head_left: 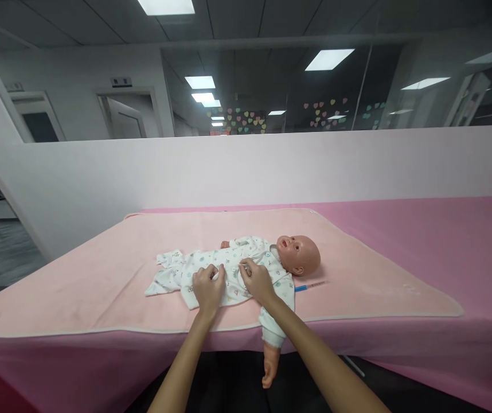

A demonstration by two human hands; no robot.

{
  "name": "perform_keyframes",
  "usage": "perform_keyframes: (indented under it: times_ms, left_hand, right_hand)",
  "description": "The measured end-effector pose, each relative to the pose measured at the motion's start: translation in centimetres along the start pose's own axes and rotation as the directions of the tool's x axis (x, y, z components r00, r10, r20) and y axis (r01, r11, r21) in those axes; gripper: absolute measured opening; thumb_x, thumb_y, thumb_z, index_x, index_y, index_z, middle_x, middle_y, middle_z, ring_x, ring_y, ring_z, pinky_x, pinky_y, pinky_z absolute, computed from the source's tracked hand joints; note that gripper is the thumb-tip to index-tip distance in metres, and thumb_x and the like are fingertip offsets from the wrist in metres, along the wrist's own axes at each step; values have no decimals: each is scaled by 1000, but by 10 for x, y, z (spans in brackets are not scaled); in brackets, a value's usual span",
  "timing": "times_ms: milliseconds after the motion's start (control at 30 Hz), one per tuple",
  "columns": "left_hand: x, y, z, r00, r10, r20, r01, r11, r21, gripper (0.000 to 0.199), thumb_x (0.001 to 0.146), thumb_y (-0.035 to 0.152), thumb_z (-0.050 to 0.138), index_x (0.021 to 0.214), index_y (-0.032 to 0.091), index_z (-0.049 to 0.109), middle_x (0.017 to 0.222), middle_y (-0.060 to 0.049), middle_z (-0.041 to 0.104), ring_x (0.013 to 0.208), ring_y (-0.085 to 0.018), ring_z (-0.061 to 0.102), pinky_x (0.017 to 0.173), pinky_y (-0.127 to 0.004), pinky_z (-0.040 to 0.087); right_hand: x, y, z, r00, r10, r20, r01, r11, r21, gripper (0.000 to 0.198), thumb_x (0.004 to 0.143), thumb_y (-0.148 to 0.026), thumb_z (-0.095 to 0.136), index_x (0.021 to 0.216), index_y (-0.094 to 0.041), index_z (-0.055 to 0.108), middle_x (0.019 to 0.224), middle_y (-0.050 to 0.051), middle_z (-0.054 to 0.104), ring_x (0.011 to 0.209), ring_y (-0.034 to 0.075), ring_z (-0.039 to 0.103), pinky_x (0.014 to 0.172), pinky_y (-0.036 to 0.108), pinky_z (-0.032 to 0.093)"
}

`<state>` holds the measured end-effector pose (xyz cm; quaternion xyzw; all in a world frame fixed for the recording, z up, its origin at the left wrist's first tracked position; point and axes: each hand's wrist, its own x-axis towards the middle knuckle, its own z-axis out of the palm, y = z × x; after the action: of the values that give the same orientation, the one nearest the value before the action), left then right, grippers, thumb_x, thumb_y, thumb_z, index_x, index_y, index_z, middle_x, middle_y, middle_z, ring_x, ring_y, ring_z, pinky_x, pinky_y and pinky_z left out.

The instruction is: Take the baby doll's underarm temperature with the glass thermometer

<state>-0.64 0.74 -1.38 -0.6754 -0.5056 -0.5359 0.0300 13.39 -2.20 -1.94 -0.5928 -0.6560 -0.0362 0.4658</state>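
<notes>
A long table (465, 241) draped in a deep pink cover. A paler pink blanket (100, 287) lies spread across it. On the blanket, a baby doll (246, 267) lies face up, a thermometer (310, 285) just beside it.

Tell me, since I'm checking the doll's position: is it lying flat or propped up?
Lying flat, face up on the pink blanket: the doll lies along it, one arm hanging over the edge.

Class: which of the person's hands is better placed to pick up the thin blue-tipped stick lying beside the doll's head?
Probably right: the right hand rests on the doll chest, nearer the stick than the left hand.
</notes>
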Motion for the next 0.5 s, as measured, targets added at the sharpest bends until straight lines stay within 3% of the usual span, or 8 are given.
perform_keyframes:
  times_ms: [200, 400, 500]
  left_hand:
    - [0, -2, 1, 998, 56, 1, -56, 998, 29, 34, 77, 33, 49, 50, 19, 34, 48, 3, 39, 53, -13, 38, 63, -27, 30]
    - [4, -3, -1, 1000, 16, 27, -15, 999, -34, 14, 77, 23, 46, 63, 20, 44, 50, 3, 42, 51, -14, 38, 58, -25, 28]
    - [3, -4, 0, 997, 61, 56, -60, 998, -8, 12, 78, 19, 43, 66, 20, 46, 51, 3, 43, 49, -14, 37, 57, -25, 27]
  right_hand:
    - [1, 0, 3, 1000, 14, -10, -14, 1000, 17, 25, 86, -30, 38, 85, -17, 59, 44, -5, 40, 41, 10, 39, 47, 19, 24]
    - [0, -3, -1, 1000, 7, -21, -7, 1000, 5, 27, 86, -30, 36, 86, -17, 60, 43, -6, 37, 40, 9, 37, 46, 19, 22]
    - [0, -4, -1, 1000, 7, -22, -7, 1000, 10, 28, 86, -30, 35, 87, -17, 60, 43, -6, 36, 40, 9, 36, 46, 19, 22]
